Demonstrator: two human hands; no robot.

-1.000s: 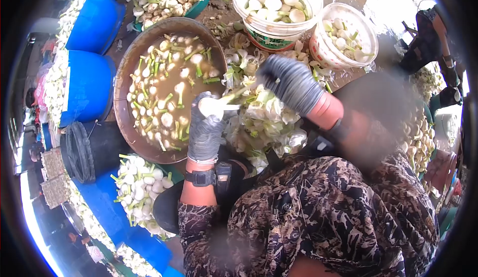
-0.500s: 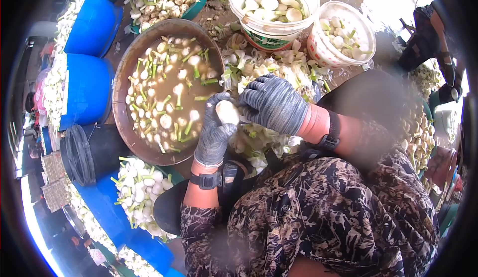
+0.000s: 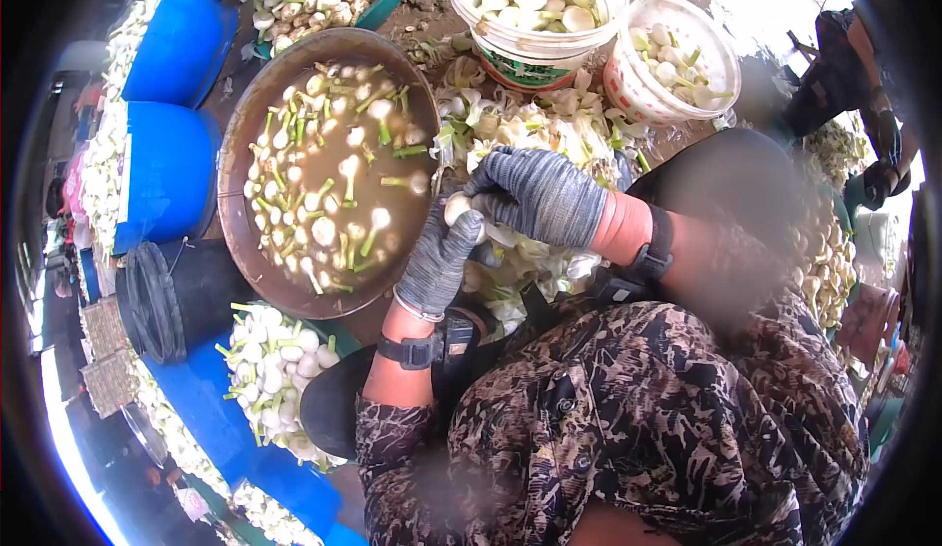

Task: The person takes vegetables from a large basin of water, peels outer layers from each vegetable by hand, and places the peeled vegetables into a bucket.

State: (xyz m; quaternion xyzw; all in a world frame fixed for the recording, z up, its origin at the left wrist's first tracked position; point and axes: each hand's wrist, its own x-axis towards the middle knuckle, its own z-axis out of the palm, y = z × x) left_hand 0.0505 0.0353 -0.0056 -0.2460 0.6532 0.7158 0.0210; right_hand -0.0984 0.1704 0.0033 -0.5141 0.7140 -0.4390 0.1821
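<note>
We use the brown round metal-looking basin (image 3: 234, 193) of cloudy water as landmark; pale bulbs with cut green stalks (image 3: 350, 178) float in it; the piece being worked, a whitish round bulb (image 3: 456, 208), is held in mid-air just right of the basin's right rim.

Left hand (image 3: 437, 263), grey knit glove, is curled around that bulb from the near side; right hand (image 3: 549, 196), matching glove, has fingers bent in, tips up against the bulb; we can't tell whether they pinch a skin layer or a small tool, as the knuckles hide it.

Step in hand, by our read: stripping outer skin off this one bulb; the heap of pale limp peelings (image 3: 549, 269) right of the basin fits that; most of the bulb is hidden, so no call on how much is left.

Next move, we judge, calls for a steady left grip plus a short pull by the right fingertips, away from the basin, so scraps land on the heap; a wet bulb could slip.

Also: white round plastic bucket with green label (image 3: 520, 42), holding bulbs, beyond the basin to the right; blue plastic tubs (image 3: 172, 173) left of the basin.
</note>
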